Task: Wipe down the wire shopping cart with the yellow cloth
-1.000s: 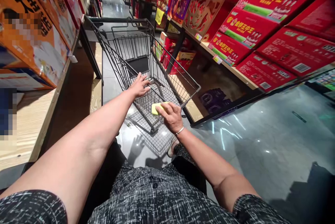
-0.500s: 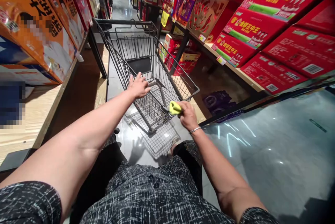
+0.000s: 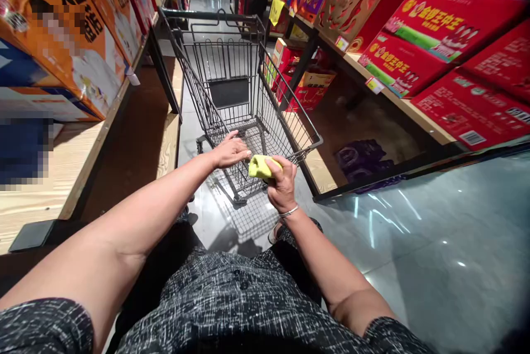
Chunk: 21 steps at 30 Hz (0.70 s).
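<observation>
A black wire shopping cart [image 3: 228, 92] stands in the aisle in front of me, its basket holding nothing that I can see. My left hand [image 3: 230, 151] is over the cart's near left rim, palm down with the fingers loosely stretched; whether it touches the wire I cannot tell. Bunched in my right hand [image 3: 283, 184] is a yellow-green cloth [image 3: 260, 167], held above the near end of the cart, close to the left fingertips. Fingers and thumb close round the cloth, and part of it is hidden in the grip.
Orange boxes [image 3: 53, 33] fill the wooden shelf [image 3: 33, 205] on my left. Red boxes [image 3: 439, 20] are stacked on the right shelf, with purple packs [image 3: 360, 158] on the level below. The shiny grey floor [image 3: 447, 249] stretches to the right.
My right hand has moved left with the cloth, closer to my left hand. The left hand has shifted right and lower over the rim. The view has tilted slightly.
</observation>
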{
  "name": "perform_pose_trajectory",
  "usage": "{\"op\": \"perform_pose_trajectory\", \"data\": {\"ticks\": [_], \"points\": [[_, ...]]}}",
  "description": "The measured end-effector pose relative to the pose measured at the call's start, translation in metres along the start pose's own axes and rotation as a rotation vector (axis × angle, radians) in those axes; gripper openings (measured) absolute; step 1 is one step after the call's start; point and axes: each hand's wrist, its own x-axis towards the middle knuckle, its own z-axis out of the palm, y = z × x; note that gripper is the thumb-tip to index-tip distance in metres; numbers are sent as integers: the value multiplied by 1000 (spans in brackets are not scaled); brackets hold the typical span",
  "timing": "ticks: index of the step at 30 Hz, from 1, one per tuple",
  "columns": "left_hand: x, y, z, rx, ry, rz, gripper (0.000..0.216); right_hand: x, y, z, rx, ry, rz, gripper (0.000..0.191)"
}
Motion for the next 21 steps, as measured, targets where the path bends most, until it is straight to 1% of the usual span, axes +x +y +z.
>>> {"op": "perform_pose_trajectory", "data": {"ticks": [2,4,6,7,9,11,14,17,19,21], "points": [[-8,-6,-6,-25,14,-24,54,-11,2,23,-62,-96,-104,53],[-15,-9,-9,-26,30,-50,53,-27,7,53,-116,-249,-188,46],[-22,-11,-9,5,63,-80,47,-47,13,83,-157,-370,-214,43],[-26,-12,-8,24,84,-95,43,-57,16,95,-174,-406,-206,43],[-31,-14,-6,59,121,-127,37,-74,20,115,-195,-432,-172,42],[-35,-15,-5,77,137,-151,34,-84,23,127,-204,-434,-148,42],[-38,-17,-4,86,148,-168,31,-79,21,128,-199,-415,-165,42],[-39,-18,-3,97,179,-172,26,-56,17,112,-193,-372,-193,42],[-41,-19,-1,108,197,-173,24,-33,15,92,-182,-270,-202,40],[-43,-21,0,111,193,-172,25,-9,14,68,-161,-118,-209,38]]}}
